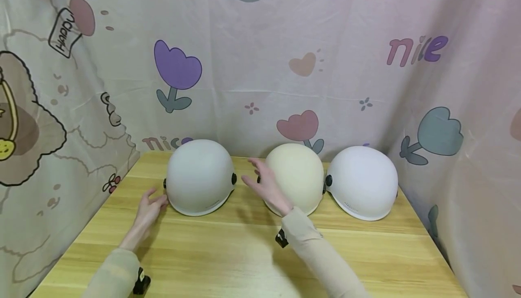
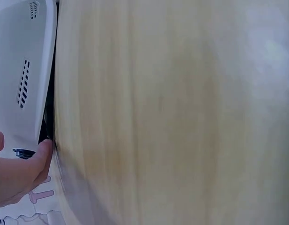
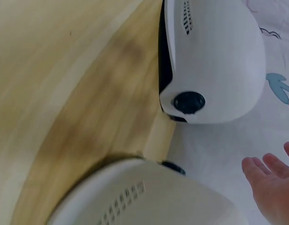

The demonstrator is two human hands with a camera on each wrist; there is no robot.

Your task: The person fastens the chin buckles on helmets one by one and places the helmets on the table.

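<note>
Three helmets stand in a row on the table, domes up: a greyish-white helmet [image 1: 199,178] on the left, a cream helmet [image 1: 299,176] in the middle and a white helmet [image 1: 364,182] on the right. My left hand [image 1: 148,210] is beside the greyish-white helmet's left side. In the left wrist view its fingertips [image 2: 43,149] are right at the lower rim, near a black side knob [image 2: 23,153]. Held spread, my right hand [image 1: 268,187] hovers between the left and middle helmets, overlapping the cream one in the head view. Nothing is in it.
The wooden table [image 1: 220,253] runs back to a printed cloth curtain [image 1: 244,63] that hangs behind and along both sides. The cream and white helmets stand close together, side knobs nearly meeting. A wider gap separates the left helmet from the cream one.
</note>
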